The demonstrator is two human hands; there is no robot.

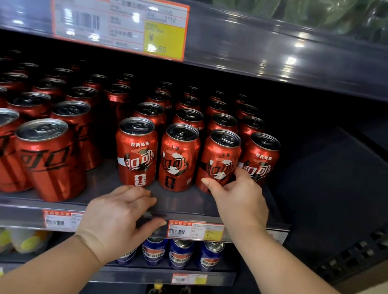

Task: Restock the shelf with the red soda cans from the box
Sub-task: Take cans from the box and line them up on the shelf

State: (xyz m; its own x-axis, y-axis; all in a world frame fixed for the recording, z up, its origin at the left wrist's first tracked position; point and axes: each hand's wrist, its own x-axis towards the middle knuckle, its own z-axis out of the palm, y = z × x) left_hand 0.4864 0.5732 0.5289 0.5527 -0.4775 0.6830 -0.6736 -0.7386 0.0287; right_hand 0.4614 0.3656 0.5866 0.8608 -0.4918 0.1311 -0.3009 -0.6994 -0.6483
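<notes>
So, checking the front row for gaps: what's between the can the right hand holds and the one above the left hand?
One upright red can, in the head view, stands between the held can and the end can above the left hand.

Red cans with silver tops and black lettering; blue cans below; orange-and-yellow price tag.

Red aluminium soda cans, silver lids, upright, rows running front to back, on dark grey metal shelf
</notes>
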